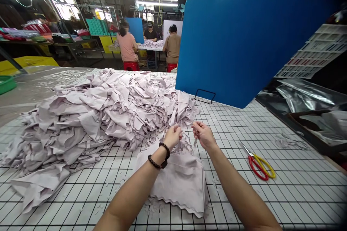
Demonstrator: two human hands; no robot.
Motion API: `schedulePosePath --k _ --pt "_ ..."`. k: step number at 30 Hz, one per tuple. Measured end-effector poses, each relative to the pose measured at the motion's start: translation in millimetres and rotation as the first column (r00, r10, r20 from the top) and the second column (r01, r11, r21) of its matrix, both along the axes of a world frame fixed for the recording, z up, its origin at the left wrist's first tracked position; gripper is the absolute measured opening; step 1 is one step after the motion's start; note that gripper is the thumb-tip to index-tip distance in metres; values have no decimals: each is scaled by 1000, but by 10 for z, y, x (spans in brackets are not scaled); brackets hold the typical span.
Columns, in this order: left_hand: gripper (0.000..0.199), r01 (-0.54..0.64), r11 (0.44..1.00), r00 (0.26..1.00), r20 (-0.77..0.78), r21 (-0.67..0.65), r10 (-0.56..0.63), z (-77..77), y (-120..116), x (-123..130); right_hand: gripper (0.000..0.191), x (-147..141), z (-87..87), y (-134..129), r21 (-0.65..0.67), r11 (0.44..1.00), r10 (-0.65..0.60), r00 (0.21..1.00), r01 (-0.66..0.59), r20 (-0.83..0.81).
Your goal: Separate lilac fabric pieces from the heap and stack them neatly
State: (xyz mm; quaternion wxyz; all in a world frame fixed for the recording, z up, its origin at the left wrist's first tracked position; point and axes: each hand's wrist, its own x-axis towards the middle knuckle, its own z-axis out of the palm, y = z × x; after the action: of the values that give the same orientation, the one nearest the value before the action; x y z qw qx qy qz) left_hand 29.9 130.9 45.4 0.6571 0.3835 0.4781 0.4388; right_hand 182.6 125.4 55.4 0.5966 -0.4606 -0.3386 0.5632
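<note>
My left hand [174, 135], with dark beaded bracelets on its wrist, is closed near the upper edge of a flat stack of pale lilac cloth [180, 182]. What its fingers pinch, if anything, is too small to make out. Just to the right, my right hand [202, 134] is closed on a thin fabric strip [195, 141] that hangs below its fingers. The two hands are a short way apart. A large heap of the same pale cloth [108, 108] lies beyond and to the left. Scissors with red and yellow handles [258, 164] rest on the table right of my right forearm.
The white table [233, 195] has a black grid and small scattered scraps [292, 140]. A big blue board [230, 47] stands at its far side on a wire stand [205, 96]. Dark boxes [320, 126] line the right edge. Several people sit at a table further back.
</note>
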Motion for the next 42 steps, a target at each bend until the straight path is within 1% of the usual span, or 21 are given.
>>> schedulePosePath --k 2,4,7,9,11,12,14,16,17,18,20,22,25,27,28,29,31,33,35,39,42 --pt "26 40 998 999 10 40 -40 103 -126 34 30 14 115 -3 69 997 -34 999 32 29" --pt "23 140 988 986 82 59 -145 208 -243 60 28 7 229 7 134 987 -92 994 83 59" --pt "28 319 948 911 277 -9 -305 358 -365 54 22 -34 396 -23 261 954 -188 972 148 138" --pt "37 385 919 854 410 -82 -321 443 -409 29 18 -70 491 -113 384 914 -239 937 130 254" --pt "45 402 907 809 511 -124 -289 508 -439 0 13 -97 554 -260 516 856 -298 849 35 436" --pt "46 394 910 795 545 -128 -267 532 -455 -13 11 -103 570 -347 576 816 -335 777 -43 533" --pt "39 345 932 786 576 -107 -225 561 -496 -40 10 -97 569 -523 655 716 -415 607 -242 678" --pt "27 298 950 799 568 -93 -195 567 -550 -77 18 -72 538 -681 671 617 -488 470 -410 736" --pt "24 292 951 807 561 -104 -187 562 -577 -102 21 -56 519 -748 672 584 -514 434 -455 740" --pt "22 300 945 812 555 -129 -182 553 -603 -131 24 -40 502 -804 675 568 -527 422 -471 737" --pt "23 342 921 810 555 -189 -186 522 -642 -200 24 -12 487 -884 689 590 -521 454 -420 723" --pt "26 366 903 822 533 -223 -202 478 -664 -273 20 8 503 -919 692 657 -484 535 -301 693" --pt "28 306 930 898 387 -202 -211 396 -684 -356 8 28 573 -899 644 754 -432 640 -130 635" --pt "25 273 949 933 286 -161 -220 348 -710 -384 4 35 630 -856 600 796 -409 656 -84 635" --pt "24 292 946 933 262 -145 -248 329 -730 -389 5 37 656 -831 581 810 -400 652 -77 644" --pt "24 336 932 921 255 -137 -294 312 -752 -387 7 37 677 -805 565 822 -393 646 -71 654" --pt "27 455 879 870 281 -141 -405 278 -800 -362 11 34 704 -748 543 838 -389 639 -55 664" --pt "31 530 833 825 321 -157 -465 226 -836 -313 15 34 710 -678 528 849 -397 629 -26 668" --pt "34 522 832 828 342 -185 -444 146 -850 -252 18 47 703 -590 518 855 -417 614 15 670" --pt "37 431 878 876 330 -210 -351 -28 -829 -174 22 145 700 -368 488 866 -444 612 107 654" --pt "32 441 875 871 331 -201 -363 -88 -813 -180 24 267 734 -197 459 872 -454 628 168 632"
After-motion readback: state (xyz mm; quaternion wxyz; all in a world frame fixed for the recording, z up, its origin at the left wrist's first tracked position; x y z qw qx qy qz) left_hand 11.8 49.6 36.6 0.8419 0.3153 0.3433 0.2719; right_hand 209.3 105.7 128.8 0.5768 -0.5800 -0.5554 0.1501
